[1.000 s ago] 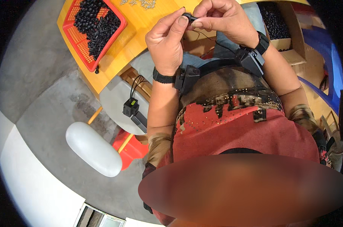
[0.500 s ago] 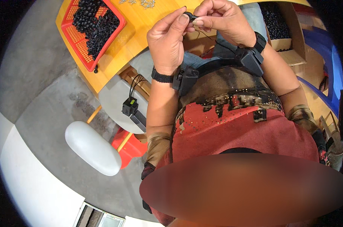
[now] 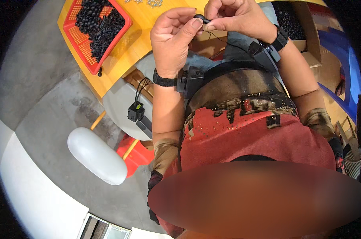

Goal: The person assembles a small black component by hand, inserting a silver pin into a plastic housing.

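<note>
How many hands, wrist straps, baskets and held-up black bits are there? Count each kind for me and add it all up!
Bare left hand and right hand: 2
Black fabric wrist straps: 2
Red plastic basket with holes: 1
Small black rounded part at the fingertips: 1
Total: 6

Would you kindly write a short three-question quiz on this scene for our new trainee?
1. True or false: the left hand and the right hand both hold the small black part.
2. What colour is the basket on the yellow table? (a) blue (b) red (c) white
3. Fill the gap: the open box at the upper right, with black pieces inside, is made of ____.

Key: 1. True. 2. (b) red. 3. Cardboard.
</note>
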Demonstrator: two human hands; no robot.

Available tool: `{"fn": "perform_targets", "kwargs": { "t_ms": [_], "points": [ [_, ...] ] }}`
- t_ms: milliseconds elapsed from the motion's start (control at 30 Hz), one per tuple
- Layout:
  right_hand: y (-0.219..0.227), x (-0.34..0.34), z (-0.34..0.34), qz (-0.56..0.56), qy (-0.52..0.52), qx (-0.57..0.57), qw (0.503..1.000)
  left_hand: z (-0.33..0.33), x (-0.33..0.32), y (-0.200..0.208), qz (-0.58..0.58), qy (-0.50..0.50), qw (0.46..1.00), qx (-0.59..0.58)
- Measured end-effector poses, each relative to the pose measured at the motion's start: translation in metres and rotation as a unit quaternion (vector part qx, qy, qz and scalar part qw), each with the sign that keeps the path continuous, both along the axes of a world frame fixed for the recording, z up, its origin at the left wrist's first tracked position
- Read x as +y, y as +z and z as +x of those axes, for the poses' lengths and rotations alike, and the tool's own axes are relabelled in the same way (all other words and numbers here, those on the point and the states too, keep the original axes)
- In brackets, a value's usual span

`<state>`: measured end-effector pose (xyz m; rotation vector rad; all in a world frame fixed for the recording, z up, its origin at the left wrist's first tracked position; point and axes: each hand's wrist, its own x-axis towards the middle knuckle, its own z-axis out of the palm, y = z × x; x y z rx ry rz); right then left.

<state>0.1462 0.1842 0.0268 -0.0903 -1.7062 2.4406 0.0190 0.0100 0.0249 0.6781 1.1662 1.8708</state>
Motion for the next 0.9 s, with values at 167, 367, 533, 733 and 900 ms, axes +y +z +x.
{"fn": "perform_targets", "kwargs": {
  "t_ms": [167,367,533,733,900],
  "points": [
    [0.012,0.007,-0.006,0.008,0.046,0.010,0.999,-0.011,-0.006,-0.013,-0.008,-0.002,1.000,0.000],
    [0.029,0.026,-0.015,0.277,0.089,0.110,0.950,0.004,0.000,0.009,0.016,-0.030,0.997,-0.069],
    [0.007,0.032,-0.033,0.318,0.111,0.348,0.875,0.010,0.003,0.007,0.030,-0.077,0.985,-0.149],
    [0.002,0.031,-0.036,0.336,0.117,0.366,0.860,0.013,0.003,-0.013,0.032,-0.088,0.964,-0.248],
    [0.003,0.032,-0.042,0.389,0.128,0.408,0.816,0.009,0.003,-0.037,0.056,-0.143,0.944,-0.291]
  ]
}}
